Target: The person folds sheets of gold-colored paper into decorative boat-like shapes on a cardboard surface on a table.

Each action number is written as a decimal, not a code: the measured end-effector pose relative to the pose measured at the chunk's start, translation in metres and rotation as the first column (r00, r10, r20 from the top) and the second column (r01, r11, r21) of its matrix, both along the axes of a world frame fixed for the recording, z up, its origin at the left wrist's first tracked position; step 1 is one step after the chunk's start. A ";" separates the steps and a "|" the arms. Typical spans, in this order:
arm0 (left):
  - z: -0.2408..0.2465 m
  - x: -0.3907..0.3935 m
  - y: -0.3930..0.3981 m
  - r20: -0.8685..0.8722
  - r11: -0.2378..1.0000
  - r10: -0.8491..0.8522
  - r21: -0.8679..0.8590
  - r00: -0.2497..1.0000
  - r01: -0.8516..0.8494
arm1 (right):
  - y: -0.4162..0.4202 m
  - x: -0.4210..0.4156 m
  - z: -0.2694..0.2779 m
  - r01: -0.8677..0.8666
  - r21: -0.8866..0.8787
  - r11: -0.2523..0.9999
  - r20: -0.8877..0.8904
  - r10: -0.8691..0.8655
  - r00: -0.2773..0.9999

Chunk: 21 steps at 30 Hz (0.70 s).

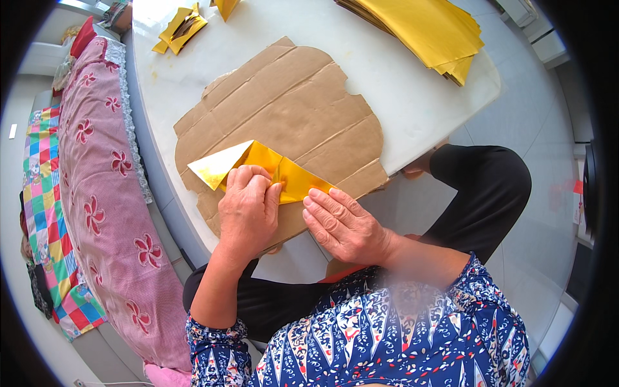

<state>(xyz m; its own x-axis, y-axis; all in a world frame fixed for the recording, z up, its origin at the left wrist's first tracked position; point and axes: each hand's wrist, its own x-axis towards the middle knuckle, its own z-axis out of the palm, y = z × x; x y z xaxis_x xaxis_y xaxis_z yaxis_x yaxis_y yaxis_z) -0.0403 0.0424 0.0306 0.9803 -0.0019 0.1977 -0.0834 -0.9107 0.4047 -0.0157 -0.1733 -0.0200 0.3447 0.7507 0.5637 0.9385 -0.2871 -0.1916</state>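
A partly folded sheet of gold foil paper point(300, 176) lies over the near part of a brown cardboard sheet point(290, 106). Its left end forms a pointed flap with a bright, shining face. My left hand point(249, 203) has its fingers curled, thumb and forefinger pinching the paper near its middle. My right hand point(341, 222) rests palm down at the paper's right end, its fingers extended and the fingertips touching the lower right edge. What lies beneath the fingers is hidden.
The cardboard rests on a white table point(425, 121). A stack of gold paper sheets point(425, 34) lies at the back right. Folded gold paper pieces point(181, 29) stand at the back left. A pink flowered cover point(106, 193) is draped over furniture left of the table.
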 end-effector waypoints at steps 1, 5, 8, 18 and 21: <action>0.000 0.000 0.000 -0.003 1.000 0.002 -0.001 1.000 -0.002 | 0.000 0.000 0.000 -0.001 0.002 1.000 0.000 0.001 1.000; 0.001 0.000 0.000 0.004 1.000 0.004 -0.005 1.000 -0.004 | 0.002 0.000 0.002 0.005 0.001 1.000 0.002 -0.005 1.000; 0.000 0.000 0.000 -0.001 1.000 0.014 -0.009 1.000 -0.015 | 0.002 -0.001 0.001 0.010 0.001 1.000 0.002 -0.010 1.000; 0.002 -0.001 0.001 -0.032 0.997 0.047 -0.064 0.998 -0.049 | 0.003 -0.001 0.002 0.011 0.016 1.000 0.031 -0.011 0.999; 0.001 0.000 0.000 -0.035 0.997 0.053 -0.051 0.998 -0.055 | 0.004 -0.001 0.002 0.008 0.014 1.000 0.031 -0.008 0.999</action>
<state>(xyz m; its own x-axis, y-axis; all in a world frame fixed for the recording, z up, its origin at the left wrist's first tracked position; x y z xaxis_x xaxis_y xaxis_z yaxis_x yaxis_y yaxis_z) -0.0405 0.0429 0.0321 0.9847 0.0604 0.1635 -0.0207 -0.8912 0.4532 -0.0165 -0.1698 -0.0182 0.3326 0.7398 0.5849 0.9419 -0.2920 -0.1662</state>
